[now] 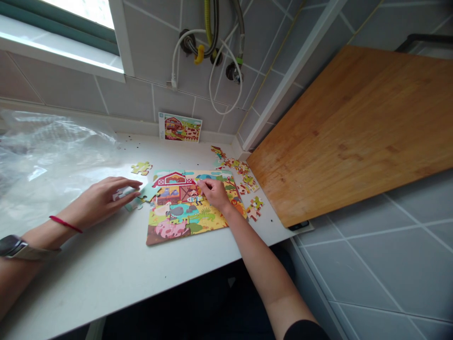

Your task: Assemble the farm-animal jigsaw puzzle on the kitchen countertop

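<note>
A colourful jigsaw puzzle (179,212) of farm and other animals lies on the white table, with most of its picture joined. Above its upper middle, my right hand (214,193) is closed in a pinch; whatever lies between the fingertips is hidden. My left hand (109,196) rests just left of the puzzle, fingers stretched out and thumb apart from them. Pale green puzzle pieces (150,192) lie at its fingertips and partly under it. A yellow-green puzzle piece (141,167) sits beyond that hand.
Several loose puzzle pieces (240,165) are scattered along the right side. A picture card (181,127) leans against the tiled wall. Clear plastic wrapping (46,156) covers the table's left. A wooden board (361,132) stands on the right. Hoses and a white cable (209,89) hang behind.
</note>
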A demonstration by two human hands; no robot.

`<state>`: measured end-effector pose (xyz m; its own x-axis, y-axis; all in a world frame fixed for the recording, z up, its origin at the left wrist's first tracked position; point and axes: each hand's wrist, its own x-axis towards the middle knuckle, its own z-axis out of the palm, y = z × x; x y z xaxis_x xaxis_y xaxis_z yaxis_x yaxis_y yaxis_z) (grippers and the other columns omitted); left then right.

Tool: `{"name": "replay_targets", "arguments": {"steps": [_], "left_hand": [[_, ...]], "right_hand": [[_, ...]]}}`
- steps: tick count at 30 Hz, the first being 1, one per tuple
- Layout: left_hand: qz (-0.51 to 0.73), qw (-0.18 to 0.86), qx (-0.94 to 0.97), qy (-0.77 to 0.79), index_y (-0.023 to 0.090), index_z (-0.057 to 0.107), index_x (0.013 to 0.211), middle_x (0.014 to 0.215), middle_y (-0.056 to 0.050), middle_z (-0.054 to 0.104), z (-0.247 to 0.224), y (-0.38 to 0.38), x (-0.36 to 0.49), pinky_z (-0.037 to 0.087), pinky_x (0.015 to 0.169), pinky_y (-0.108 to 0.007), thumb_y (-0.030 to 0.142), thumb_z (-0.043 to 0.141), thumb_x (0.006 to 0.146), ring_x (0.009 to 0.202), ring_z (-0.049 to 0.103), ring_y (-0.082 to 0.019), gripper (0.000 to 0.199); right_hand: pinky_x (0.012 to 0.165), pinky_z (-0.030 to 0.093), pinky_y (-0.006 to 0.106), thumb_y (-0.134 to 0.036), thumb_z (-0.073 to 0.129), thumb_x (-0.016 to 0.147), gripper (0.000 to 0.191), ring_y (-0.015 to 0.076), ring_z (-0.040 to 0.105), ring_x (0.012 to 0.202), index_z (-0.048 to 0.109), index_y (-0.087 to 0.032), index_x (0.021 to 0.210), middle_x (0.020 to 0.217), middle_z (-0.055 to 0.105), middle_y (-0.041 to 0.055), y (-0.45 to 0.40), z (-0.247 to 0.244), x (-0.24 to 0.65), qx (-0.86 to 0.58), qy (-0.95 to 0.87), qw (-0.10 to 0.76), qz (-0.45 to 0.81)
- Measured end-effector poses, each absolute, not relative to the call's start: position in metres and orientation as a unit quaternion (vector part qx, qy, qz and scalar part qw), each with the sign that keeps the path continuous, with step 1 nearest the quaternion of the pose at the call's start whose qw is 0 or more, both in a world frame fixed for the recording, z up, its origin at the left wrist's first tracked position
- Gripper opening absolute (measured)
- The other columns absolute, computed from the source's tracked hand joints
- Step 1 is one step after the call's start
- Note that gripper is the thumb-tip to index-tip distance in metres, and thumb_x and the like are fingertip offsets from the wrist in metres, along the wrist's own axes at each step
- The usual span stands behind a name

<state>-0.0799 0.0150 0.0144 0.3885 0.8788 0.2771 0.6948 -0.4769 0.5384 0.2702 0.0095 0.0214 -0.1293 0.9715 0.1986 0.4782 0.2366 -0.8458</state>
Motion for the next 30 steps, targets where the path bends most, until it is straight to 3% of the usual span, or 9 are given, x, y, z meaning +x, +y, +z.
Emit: {"name": "replay_targets", "arguments": {"steps": [6,9,11,14,18,22,26,30], "left_hand": [[0.278,0.180,0.826,0.455,0.025,0.074,0.121,0.134,-0.012,0.069,0.019,0.010,-0.080,0.059,0.085,-0.038,0.068,0.054,0.095,0.112,0.068,-0.030,0.054],[0.273,0.173,0.854,0.407,0.032,0.074,0.129,0.150,-0.008,0.060,0.019,0.008,-0.078,0.056,0.103,-0.045,0.067,0.054,0.096,0.133,0.060,-0.032,0.051],[0.244,0.169,0.869,0.396,0.039,0.074,0.130,0.160,-0.004,0.052,0.014,0.009,-0.079,0.045,0.119,-0.054,0.068,0.052,0.097,0.145,0.050,-0.034,0.050],[0.193,0.184,0.867,0.420,0.043,0.075,0.129,0.162,-0.003,0.051,0.008,0.014,-0.083,0.035,0.124,-0.063,0.079,0.051,0.091,0.152,0.041,-0.038,0.057],[0.175,0.221,0.861,0.424,0.035,0.078,0.126,0.150,-0.009,0.062,0.015,0.018,-0.093,0.043,0.120,-0.058,0.079,0.057,0.088,0.142,0.054,-0.036,0.062],[0.194,0.230,0.832,0.466,0.025,0.066,0.143,0.144,-0.013,0.066,0.030,0.019,-0.104,0.056,0.106,-0.045,0.071,0.064,0.086,0.125,0.066,-0.030,0.073],[0.222,0.173,0.782,0.557,0.015,0.057,0.149,0.143,-0.019,0.065,0.034,0.024,-0.118,0.052,0.109,-0.046,0.072,0.065,0.079,0.128,0.064,-0.034,0.090],[0.236,0.180,0.751,0.590,0.014,0.061,0.142,0.139,-0.020,0.067,0.033,0.028,-0.127,0.057,0.102,-0.045,0.064,0.055,0.086,0.121,0.069,-0.032,0.075]], "right_hand": [[0.060,0.038,0.029,-0.055,0.056,0.096,0.047,0.0148,0.046,0.057,0.058,-0.023,0.062,0.058,0.055,-0.0017,0.009,0.023,0.270,-0.530,-0.683,0.393,0.312],[0.060,0.038,0.029,-0.056,0.056,0.096,0.048,0.0150,0.047,0.058,0.058,-0.023,0.062,0.057,0.054,-0.0017,0.009,0.023,0.270,-0.536,-0.682,0.390,0.309],[0.060,0.038,0.029,-0.056,0.056,0.096,0.047,0.0150,0.047,0.058,0.058,-0.023,0.062,0.058,0.055,-0.0016,0.009,0.022,0.270,-0.538,-0.682,0.388,0.309],[0.060,0.039,0.029,-0.057,0.056,0.096,0.046,0.0156,0.049,0.058,0.061,-0.023,0.065,0.059,0.057,-0.0010,0.010,0.020,0.271,-0.536,-0.681,0.388,0.314],[0.061,0.040,0.030,-0.057,0.057,0.095,0.045,0.0165,0.052,0.058,0.061,-0.023,0.065,0.059,0.058,-0.0003,0.010,0.020,0.271,-0.527,-0.677,0.399,0.323],[0.060,0.041,0.031,-0.058,0.060,0.094,0.044,0.0173,0.053,0.058,0.066,-0.022,0.069,0.059,0.059,0.0000,0.010,0.021,0.271,-0.529,-0.673,0.404,0.323],[0.059,0.041,0.032,-0.059,0.060,0.094,0.047,0.0170,0.051,0.055,0.064,-0.023,0.066,0.058,0.059,0.0004,0.009,0.022,0.270,-0.521,-0.674,0.404,0.333],[0.058,0.040,0.032,-0.062,0.060,0.093,0.048,0.0170,0.051,0.053,0.063,-0.023,0.065,0.057,0.059,0.0007,0.010,0.021,0.271,-0.522,-0.675,0.403,0.331]]}}
